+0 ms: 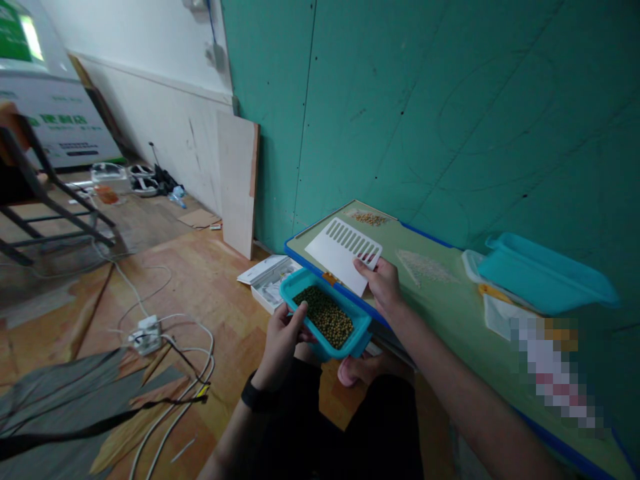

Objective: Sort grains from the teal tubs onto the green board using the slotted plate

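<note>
My left hand grips the near left rim of a teal tub filled with green beans, held just off the table's edge above my lap. My right hand is closed on the lower corner of a white slotted scraper card that lies tilted on the green table top, right behind the tub. A small heap of brownish grains sits at the table's far corner. A patch of white grains lies to the right of the card.
A teal lid or tray rests on white containers at the table's right, against the green wall. On the wooden floor lie an open white box, a power strip with cables, a leaning board and a dark metal frame.
</note>
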`<action>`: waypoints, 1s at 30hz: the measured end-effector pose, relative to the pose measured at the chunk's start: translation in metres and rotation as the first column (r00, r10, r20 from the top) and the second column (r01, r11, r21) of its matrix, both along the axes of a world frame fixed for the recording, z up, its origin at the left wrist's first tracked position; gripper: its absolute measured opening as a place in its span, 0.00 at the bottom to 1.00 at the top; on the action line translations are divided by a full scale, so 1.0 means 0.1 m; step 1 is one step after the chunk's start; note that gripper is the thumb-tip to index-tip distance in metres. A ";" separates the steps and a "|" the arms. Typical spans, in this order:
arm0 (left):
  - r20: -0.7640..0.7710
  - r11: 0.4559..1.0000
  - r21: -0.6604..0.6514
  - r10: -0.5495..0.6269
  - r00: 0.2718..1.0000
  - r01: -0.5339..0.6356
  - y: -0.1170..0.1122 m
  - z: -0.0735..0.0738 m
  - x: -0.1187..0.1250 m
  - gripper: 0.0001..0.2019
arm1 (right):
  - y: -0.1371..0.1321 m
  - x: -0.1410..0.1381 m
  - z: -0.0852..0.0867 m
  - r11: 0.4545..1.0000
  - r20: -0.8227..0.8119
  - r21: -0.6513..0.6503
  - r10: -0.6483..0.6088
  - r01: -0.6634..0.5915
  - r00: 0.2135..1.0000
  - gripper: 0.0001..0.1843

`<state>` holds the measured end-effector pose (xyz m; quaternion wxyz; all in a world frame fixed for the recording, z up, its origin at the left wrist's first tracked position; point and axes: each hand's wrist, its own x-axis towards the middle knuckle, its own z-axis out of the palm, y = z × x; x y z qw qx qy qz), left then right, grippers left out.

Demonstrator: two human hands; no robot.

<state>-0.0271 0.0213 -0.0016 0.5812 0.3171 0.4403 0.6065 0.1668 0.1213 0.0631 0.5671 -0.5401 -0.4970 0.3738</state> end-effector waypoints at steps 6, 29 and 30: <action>-0.020 1.000 -0.005 0.005 1.000 -0.005 0.00 0.03 0.01 0.24 | -0.06 -0.03 0.05 1.000 -0.028 0.005 -0.006 0.006 1.000 0.29; 0.006 1.000 -0.027 -0.015 1.000 0.016 0.03 -0.04 -0.01 0.24 | 0.01 0.62 0.32 0.983 -0.178 -0.025 -0.184 0.182 0.967 0.32; 0.008 0.999 -0.030 -0.011 1.000 0.011 0.03 -0.03 0.00 0.24 | 0.04 0.66 0.30 0.983 -0.179 -0.051 -0.184 0.178 0.967 0.32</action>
